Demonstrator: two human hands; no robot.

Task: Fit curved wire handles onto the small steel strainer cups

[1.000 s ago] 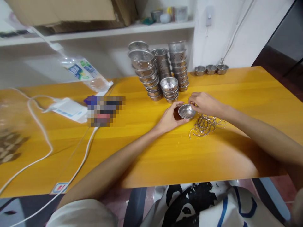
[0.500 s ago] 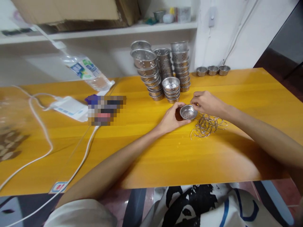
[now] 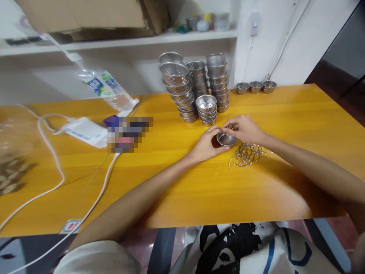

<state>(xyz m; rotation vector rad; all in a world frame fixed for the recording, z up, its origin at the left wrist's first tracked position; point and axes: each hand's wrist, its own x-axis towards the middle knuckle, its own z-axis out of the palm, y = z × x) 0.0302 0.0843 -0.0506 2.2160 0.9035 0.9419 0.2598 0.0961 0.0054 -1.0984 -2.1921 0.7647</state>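
head view. the left hand (image 3: 207, 144) lies on the yellow table (image 3: 199, 190), thumb and fingers curled round the left side of a small perforated cup (image 3: 226, 139). the grip is closed on the cup wall and holds the cup mouth-up, tilted slightly toward the person. the right hand (image 3: 243, 129) comes in from the right, fingertips drawn together in a pinch at the far rim of the cup. whether a wire piece sits between those fingertips cannot be told; they hide the spot.

step in hand, as judged: fine work at the cup rim, the left hand acting as holder and the right as the working hand. further work at the rim calls for a steady left-hand hold and small, exact fingertip motion on the right, since the rim is thin and the contact point is covered.

the cup sits between both hands, touching each, just left of a loose tangle of wire rings (image 3: 246, 155) that lies under the right wrist.

just beyond the hands stands a short cup stack (image 3: 207, 110); behind it, taller cup stacks (image 3: 196, 82). three single cups (image 3: 256, 86) stand in a row at the far right edge. well apart to the left: a white cable (image 3: 51, 167) and a plastic bag (image 3: 105, 89).
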